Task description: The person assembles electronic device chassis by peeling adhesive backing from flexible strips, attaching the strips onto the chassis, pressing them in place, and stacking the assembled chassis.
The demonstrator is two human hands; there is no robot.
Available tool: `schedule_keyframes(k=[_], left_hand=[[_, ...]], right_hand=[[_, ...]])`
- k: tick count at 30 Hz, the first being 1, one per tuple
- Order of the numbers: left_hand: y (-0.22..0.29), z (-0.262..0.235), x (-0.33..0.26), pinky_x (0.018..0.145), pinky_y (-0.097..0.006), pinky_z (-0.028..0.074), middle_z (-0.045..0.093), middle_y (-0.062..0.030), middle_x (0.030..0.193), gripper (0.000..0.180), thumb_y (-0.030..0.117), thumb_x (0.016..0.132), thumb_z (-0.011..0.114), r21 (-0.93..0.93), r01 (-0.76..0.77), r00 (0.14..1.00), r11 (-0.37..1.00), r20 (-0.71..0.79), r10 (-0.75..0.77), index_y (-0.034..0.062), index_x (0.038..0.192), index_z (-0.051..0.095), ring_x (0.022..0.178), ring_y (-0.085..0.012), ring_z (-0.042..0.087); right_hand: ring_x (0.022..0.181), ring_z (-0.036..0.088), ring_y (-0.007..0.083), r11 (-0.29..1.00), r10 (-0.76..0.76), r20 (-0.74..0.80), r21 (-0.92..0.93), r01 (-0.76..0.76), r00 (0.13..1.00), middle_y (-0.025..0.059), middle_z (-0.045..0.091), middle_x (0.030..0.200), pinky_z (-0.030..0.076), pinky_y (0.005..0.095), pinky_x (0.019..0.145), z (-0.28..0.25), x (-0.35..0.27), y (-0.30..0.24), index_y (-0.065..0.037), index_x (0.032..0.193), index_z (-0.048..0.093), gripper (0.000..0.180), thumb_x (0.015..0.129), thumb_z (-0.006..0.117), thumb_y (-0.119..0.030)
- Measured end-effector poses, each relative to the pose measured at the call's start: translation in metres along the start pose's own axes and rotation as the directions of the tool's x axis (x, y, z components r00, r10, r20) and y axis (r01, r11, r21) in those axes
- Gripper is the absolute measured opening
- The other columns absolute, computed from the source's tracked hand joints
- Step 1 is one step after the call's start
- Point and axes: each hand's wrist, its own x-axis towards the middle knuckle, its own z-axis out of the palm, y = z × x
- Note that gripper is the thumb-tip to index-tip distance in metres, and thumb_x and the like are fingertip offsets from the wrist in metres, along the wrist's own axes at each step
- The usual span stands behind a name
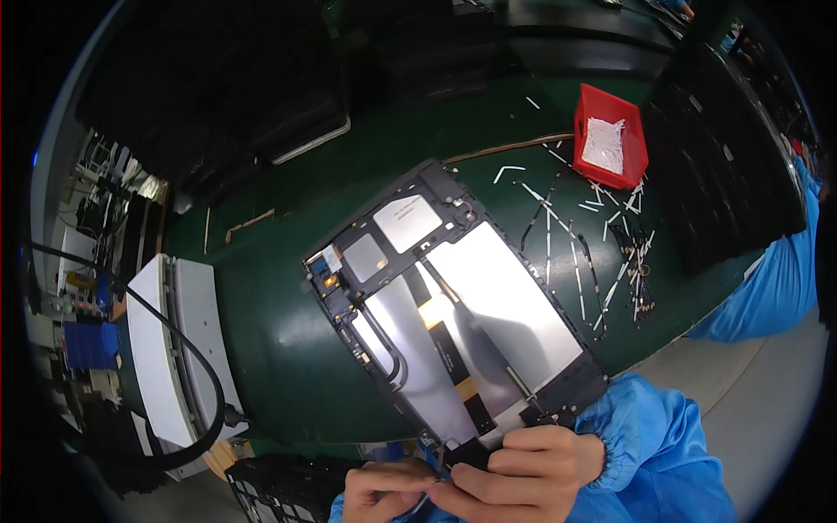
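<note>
An opened flat electronic device (488, 305), with a black frame and silver inner panels, lies slanted across the green table. Along its middle runs a black and gold flat cable (446, 349). At its near end my right hand (527, 466) is closed, thumb and fingers bent together by the frame's edge. My left hand (384, 488) is closed just beside it, its fingertips almost meeting those of the right. A small dark piece shows between the fingertips, too hidden to name. Blue sleeves cover both my forearms.
A red bin (580, 131) holding white paper stands at the back right, near scattered white strips (575, 261) and thin black cables (641, 270). Dark stacked panels (715, 157) rise at right. At left are a white housing (196, 331) and a looping black cable (214, 375).
</note>
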Motion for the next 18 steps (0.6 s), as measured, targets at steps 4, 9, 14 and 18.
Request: schedule_keyframes(k=[4,9,14,18], left_hand=[[-0.001,0.028,0.024,0.090,-0.039,0.043,0.063,-0.0215,0.098,0.018,-0.002,0.074,0.067,0.610,-0.501,0.669,0.614,-0.177,0.722,-0.0033,0.091,0.065,0.091,-0.0293,0.060],[0.022,0.036,0.031,0.092,-0.044,0.043,0.069,-0.0096,0.073,0.015,-0.001,0.073,0.070,0.811,-0.540,0.645,0.223,0.229,0.729,0.0027,0.086,0.065,0.086,-0.0305,0.067],[0.006,0.029,0.042,0.092,-0.047,0.043,0.069,-0.0135,0.075,0.014,0.001,0.076,0.070,0.751,-0.571,0.573,0.331,0.077,0.816,0.0044,0.083,0.059,0.084,-0.0315,0.067],[0.009,0.029,0.044,0.096,-0.050,0.038,0.069,-0.0126,0.072,0.013,0.004,0.081,0.067,0.733,-0.537,0.602,0.417,-0.012,0.798,0.0049,0.080,0.054,0.085,-0.0315,0.067]], right_hand=[[0.058,0.053,0.0146,0.979,0.168,-0.296,0.163,-0.123,0.941,0.0051,0.059,0.083,0.042,0.0246,0.055,0.025,-0.017,-0.013,-0.004,0.089,0.065,0.022,0.069,0.064,-0.013],[0.069,0.065,0.0215,0.906,0.389,0.149,0.117,-0.407,0.909,0.0074,0.066,0.082,0.052,0.0276,0.063,-0.046,-0.030,0.041,-0.003,0.091,0.068,0.016,0.077,0.064,-0.010],[0.074,0.059,0.0058,0.567,0.715,-0.516,0.035,-0.823,0.471,0.0088,0.068,0.081,0.045,0.0190,0.065,-0.107,-0.073,0.186,0.002,0.099,0.068,0.020,0.081,0.067,-0.006],[0.085,0.063,0.0193,0.531,0.700,-0.415,-0.242,-0.812,0.582,0.0143,0.067,0.094,0.047,0.0282,0.076,-0.120,-0.098,0.237,0.000,0.104,0.066,0.027,0.081,0.068,-0.015]])
